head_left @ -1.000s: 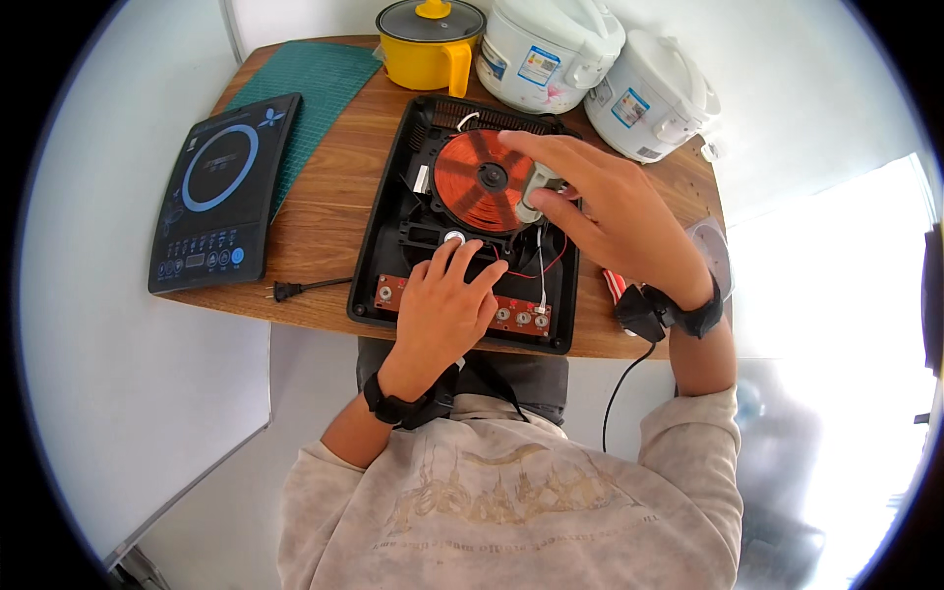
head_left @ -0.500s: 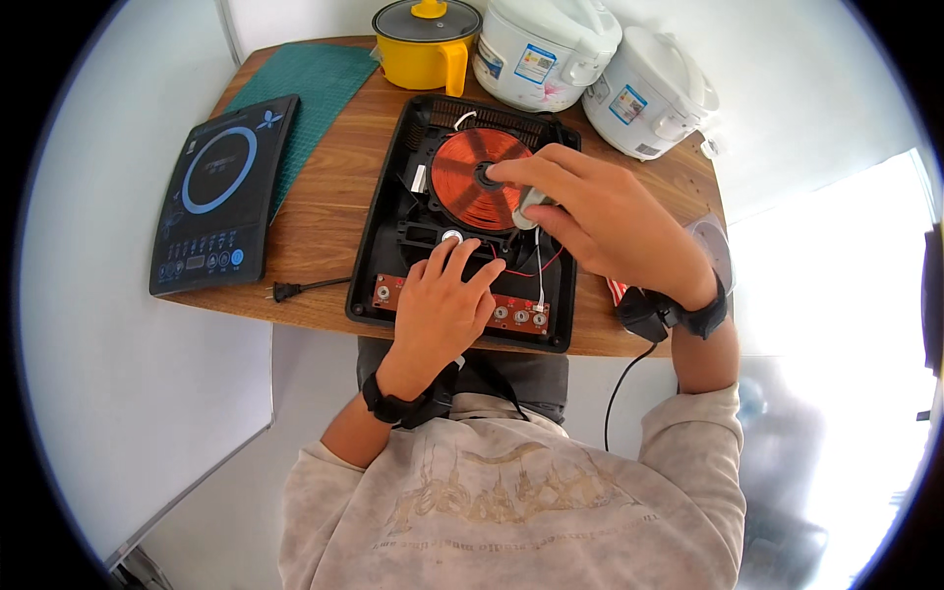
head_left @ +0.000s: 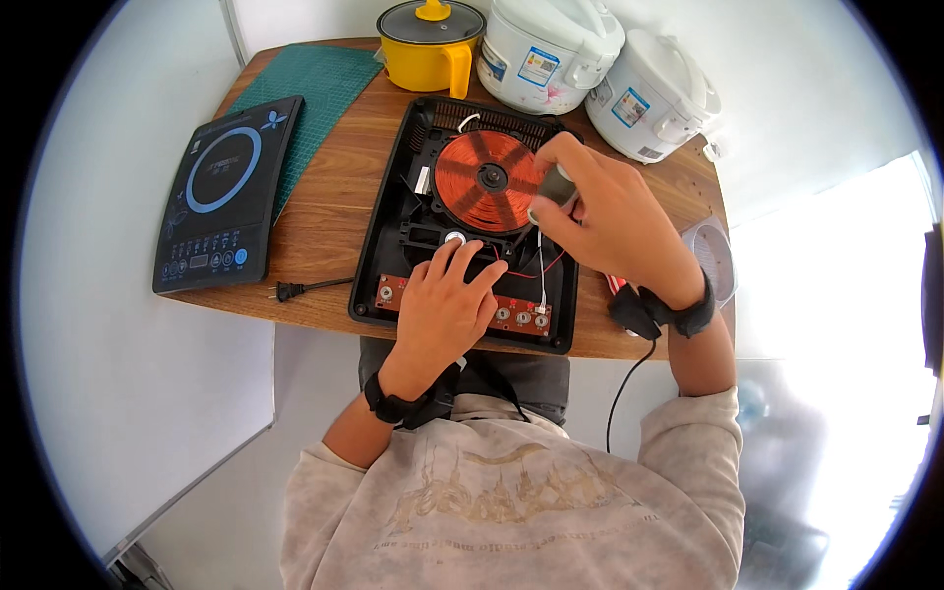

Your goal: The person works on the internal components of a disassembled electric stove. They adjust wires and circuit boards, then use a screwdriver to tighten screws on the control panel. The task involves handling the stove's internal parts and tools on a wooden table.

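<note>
An opened induction cooker base, a black housing (head_left: 472,340), lies on the table in front of me. Inside it are a round copper coil (head_left: 462,192), a brown button board (head_left: 388,294) along the near edge, and thin red and white wires. My left hand (head_left: 441,310) rests with spread fingers over the near part, its fingertips beside a white round piece (head_left: 454,238) on a black bracket. My right hand (head_left: 621,211) grips the grey-green handle of a screwdriver (head_left: 558,187) at the coil's right side. Its shaft slants down-left toward the bracket; the tip is hard to make out.
A black glass cooktop panel (head_left: 224,172) leans partly on a green cutting mat (head_left: 329,88) at left. Behind stand a yellow pot (head_left: 423,61) and two white rice cookers (head_left: 546,59). A power plug (head_left: 287,291) lies near the front; a clear container (head_left: 713,256) is at right.
My right index finger has left the coil's centre and curled back to the screwdriver handle, which shows more now. My left hand stays in place.
</note>
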A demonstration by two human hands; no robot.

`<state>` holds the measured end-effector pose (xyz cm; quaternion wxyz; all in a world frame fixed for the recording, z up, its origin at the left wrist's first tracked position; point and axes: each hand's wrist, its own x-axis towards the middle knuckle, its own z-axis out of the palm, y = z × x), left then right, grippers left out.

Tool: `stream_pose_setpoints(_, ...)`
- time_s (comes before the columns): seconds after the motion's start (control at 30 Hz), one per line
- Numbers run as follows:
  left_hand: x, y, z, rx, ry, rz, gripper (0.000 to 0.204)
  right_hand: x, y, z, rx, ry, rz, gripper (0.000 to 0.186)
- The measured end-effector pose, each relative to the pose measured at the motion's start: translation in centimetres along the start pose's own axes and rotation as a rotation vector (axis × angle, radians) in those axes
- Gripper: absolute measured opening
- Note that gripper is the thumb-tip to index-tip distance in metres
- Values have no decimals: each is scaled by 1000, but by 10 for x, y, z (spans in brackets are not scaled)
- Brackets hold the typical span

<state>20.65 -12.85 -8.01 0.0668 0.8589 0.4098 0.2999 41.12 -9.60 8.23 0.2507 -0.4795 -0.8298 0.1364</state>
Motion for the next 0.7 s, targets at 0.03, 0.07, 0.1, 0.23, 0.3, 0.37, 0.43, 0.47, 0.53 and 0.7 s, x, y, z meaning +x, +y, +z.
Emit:
stream_pose_setpoints(0.03,-1,-1,0,4,-1,-3,36,-2,-1,-3,57,-27,37,22)
stream_pose_setpoints(0.07,0,-1,1,5,-4,-1,36,-4,3,-3,59,-12,17,22)
stream_pose_setpoints(0.1,1,-1,0,8,-4,0,36,-5,8,-2,60,3,-4,23)
stream_pose_setpoints(0.23,2,-2,0,11,1,-5,36,-5,16,-5,60,-30,-52,25)
stream_pose_setpoints(0.3,1,-2,1,10,5,-4,35,-7,12,-9,81,-71,-17,25)
stream_pose_setpoints(0.37,1,0,1,11,10,1,35,-12,13,-11,98,-88,-23,26)
stream_pose_setpoints(0.43,1,1,3,-2,10,1,35,-19,16,-14,111,-83,-68,26)
stream_pose_setpoints(0.47,1,2,3,-6,9,-2,35,-22,16,-17,88,-103,-91,26)
stream_pose_setpoints(0.53,0,5,0,3,4,-11,35,-26,13,-23,41,-144,-138,27)
stream_pose_setpoints(0.7,0,4,-3,16,-9,-22,37,-23,6,-22,66,-234,-133,33)
